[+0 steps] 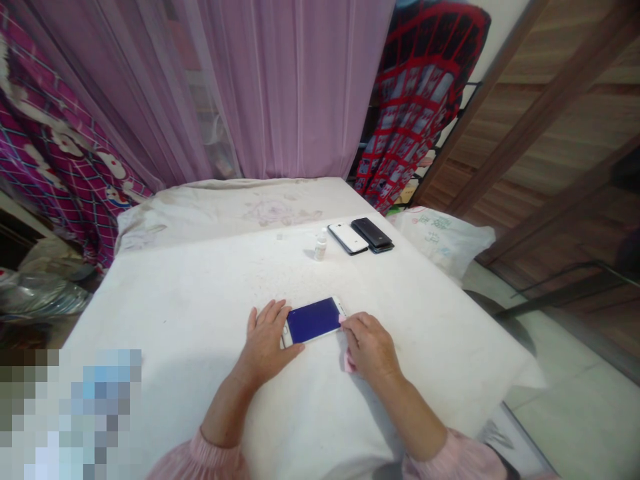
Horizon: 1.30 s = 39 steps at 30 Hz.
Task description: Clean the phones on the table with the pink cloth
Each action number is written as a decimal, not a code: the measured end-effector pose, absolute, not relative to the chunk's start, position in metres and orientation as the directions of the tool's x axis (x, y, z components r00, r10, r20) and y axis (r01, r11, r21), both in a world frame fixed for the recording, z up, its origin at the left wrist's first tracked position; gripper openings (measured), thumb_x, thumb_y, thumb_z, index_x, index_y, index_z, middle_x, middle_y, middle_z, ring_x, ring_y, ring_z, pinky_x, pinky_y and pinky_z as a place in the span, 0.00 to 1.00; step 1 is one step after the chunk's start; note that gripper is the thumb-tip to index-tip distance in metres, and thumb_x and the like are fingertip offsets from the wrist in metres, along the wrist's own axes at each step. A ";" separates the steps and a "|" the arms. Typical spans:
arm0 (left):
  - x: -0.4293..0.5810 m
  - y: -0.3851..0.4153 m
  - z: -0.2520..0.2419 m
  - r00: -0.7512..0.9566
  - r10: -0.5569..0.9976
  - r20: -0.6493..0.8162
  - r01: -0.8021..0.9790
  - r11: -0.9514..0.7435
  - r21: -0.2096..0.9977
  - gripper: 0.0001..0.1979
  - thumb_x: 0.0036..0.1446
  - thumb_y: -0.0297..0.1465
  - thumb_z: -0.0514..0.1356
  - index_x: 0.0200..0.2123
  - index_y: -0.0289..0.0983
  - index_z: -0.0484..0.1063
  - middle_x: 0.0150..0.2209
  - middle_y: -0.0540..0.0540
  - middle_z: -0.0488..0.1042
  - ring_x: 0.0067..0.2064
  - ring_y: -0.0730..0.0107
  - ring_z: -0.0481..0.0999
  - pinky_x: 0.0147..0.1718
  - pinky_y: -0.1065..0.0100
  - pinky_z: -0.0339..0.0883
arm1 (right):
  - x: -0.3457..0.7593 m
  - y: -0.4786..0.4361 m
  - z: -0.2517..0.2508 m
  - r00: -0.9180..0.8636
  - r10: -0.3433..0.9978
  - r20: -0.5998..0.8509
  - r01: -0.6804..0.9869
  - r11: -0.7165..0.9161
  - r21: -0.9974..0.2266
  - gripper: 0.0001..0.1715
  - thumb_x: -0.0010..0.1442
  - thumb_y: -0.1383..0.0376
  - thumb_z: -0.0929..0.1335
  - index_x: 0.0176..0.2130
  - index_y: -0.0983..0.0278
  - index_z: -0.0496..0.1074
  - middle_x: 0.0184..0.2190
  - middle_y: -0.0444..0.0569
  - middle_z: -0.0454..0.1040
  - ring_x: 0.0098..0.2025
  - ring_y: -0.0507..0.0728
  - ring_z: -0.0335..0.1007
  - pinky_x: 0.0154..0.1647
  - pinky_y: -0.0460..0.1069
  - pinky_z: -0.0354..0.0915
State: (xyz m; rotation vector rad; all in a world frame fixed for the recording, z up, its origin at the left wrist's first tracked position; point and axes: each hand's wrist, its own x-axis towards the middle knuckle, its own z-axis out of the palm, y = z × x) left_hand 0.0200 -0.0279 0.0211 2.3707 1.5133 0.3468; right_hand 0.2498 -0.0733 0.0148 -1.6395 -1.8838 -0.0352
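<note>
Left hand (pixel 270 337): I see it part open, bracing the phone's left end between thumb and forefinger.
Phone (pixel 314 321): flat between both hands on the white tablecloth (pixel 200 280); I judge it light, stiff and slick, its glass fragile, best held by the long edges.
Small bottle (pixel 320 248): upright, beyond both hands.
Pink cloth (pixel 349 362): at the phone's right end, probably soft and limp.
Right hand (pixel 373 343): curled, fingertips pinching the cloth against the phone's right end.
</note>
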 end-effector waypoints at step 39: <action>0.020 -0.031 0.018 0.430 0.894 0.130 0.823 -0.447 0.351 0.32 0.51 0.38 0.62 0.58 0.35 0.62 0.62 0.34 0.62 0.64 0.44 0.58 0.61 0.40 0.44 | 0.263 -0.082 0.015 0.001 0.909 0.416 0.815 0.240 -0.528 0.14 0.64 0.64 0.62 0.37 0.59 0.77 0.32 0.47 0.74 0.29 0.52 0.72 0.29 0.47 0.69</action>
